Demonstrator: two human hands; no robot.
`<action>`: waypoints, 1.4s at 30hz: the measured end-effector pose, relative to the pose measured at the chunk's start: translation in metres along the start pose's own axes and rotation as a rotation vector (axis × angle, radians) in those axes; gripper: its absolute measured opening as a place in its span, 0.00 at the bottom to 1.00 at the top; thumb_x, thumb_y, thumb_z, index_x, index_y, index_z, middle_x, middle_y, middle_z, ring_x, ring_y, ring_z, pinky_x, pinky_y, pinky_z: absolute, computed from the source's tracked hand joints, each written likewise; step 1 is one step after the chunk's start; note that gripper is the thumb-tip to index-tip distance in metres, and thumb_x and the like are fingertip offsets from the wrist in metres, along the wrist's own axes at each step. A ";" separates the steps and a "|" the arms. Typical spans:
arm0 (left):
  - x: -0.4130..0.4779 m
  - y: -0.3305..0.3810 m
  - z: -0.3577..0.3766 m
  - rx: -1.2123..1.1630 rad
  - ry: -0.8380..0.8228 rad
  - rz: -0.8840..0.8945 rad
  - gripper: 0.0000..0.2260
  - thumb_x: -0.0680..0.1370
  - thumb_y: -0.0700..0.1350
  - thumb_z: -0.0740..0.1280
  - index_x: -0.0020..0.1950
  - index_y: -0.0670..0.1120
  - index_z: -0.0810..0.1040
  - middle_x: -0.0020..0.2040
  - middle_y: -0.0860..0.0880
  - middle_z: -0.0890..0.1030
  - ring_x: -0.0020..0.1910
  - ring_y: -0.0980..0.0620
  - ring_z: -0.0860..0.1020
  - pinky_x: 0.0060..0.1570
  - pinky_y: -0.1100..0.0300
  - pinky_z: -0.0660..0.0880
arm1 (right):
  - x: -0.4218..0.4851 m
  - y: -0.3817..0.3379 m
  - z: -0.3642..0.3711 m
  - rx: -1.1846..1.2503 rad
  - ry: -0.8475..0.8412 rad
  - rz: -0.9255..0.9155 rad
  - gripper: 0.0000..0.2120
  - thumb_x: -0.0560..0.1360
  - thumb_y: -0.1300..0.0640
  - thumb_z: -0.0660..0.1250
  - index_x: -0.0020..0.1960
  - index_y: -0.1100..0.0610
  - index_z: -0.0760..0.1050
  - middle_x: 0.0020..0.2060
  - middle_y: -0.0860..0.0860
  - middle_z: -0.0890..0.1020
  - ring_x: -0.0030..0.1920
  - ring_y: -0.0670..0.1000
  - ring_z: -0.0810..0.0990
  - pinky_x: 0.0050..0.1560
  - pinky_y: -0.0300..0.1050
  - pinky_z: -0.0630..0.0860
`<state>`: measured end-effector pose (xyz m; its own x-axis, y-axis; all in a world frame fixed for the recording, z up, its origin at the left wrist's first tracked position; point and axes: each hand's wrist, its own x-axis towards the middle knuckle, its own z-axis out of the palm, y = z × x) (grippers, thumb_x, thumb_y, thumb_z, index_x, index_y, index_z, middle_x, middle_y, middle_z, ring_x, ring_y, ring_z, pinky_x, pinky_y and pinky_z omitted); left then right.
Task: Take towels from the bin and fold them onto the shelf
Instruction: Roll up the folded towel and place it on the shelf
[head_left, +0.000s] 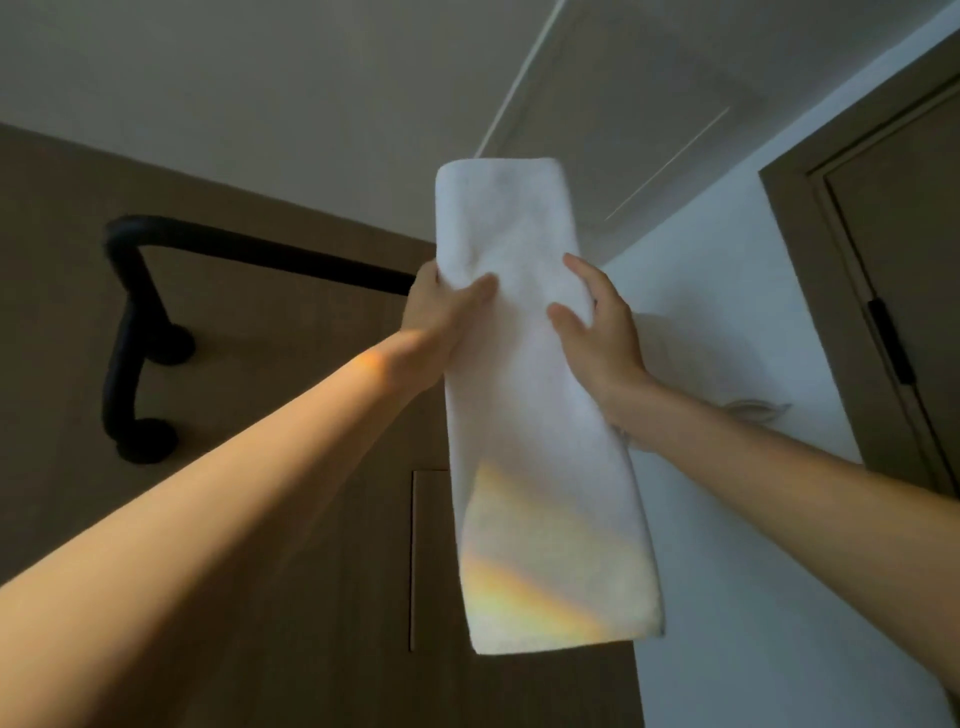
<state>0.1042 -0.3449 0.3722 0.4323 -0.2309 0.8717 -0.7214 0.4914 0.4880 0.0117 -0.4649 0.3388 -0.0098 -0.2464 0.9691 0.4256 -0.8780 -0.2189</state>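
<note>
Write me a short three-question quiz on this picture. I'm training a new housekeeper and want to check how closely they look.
1. True or false: the long folded white terry towel lies flat on a shelf.
2. Which holds the towel? A) the left grip only; B) the right grip only; C) both.
3. Fill in: the bent black pipe rail on the brown wall panel is on the towel's ____ side.
Key: 1 false, it is held up in the air; 2 C; 3 left.
</note>
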 end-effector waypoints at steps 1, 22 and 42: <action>0.006 -0.003 -0.003 0.117 0.007 0.068 0.29 0.74 0.51 0.70 0.72 0.45 0.66 0.61 0.48 0.75 0.58 0.49 0.76 0.52 0.56 0.77 | 0.010 0.004 0.005 -0.004 0.020 0.001 0.24 0.78 0.64 0.63 0.73 0.52 0.66 0.70 0.49 0.71 0.70 0.47 0.68 0.64 0.29 0.62; 0.067 -0.048 -0.002 1.322 -0.042 0.644 0.33 0.76 0.65 0.61 0.77 0.52 0.59 0.76 0.52 0.63 0.76 0.54 0.58 0.76 0.51 0.40 | 0.143 0.082 0.063 -0.049 0.068 -0.090 0.20 0.80 0.62 0.61 0.71 0.56 0.68 0.67 0.59 0.70 0.66 0.56 0.71 0.64 0.38 0.63; 0.033 -0.126 -0.006 0.892 0.302 0.562 0.45 0.67 0.66 0.73 0.73 0.48 0.54 0.68 0.48 0.60 0.62 0.57 0.57 0.64 0.57 0.59 | 0.099 0.102 0.066 -0.550 -0.144 -0.585 0.35 0.70 0.25 0.47 0.68 0.45 0.68 0.60 0.50 0.78 0.58 0.58 0.75 0.60 0.53 0.68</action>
<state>0.2126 -0.4094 0.3396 -0.0541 0.1110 0.9923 -0.9365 -0.3504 -0.0119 0.1137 -0.5520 0.4203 0.0398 0.3364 0.9409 -0.1182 -0.9334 0.3387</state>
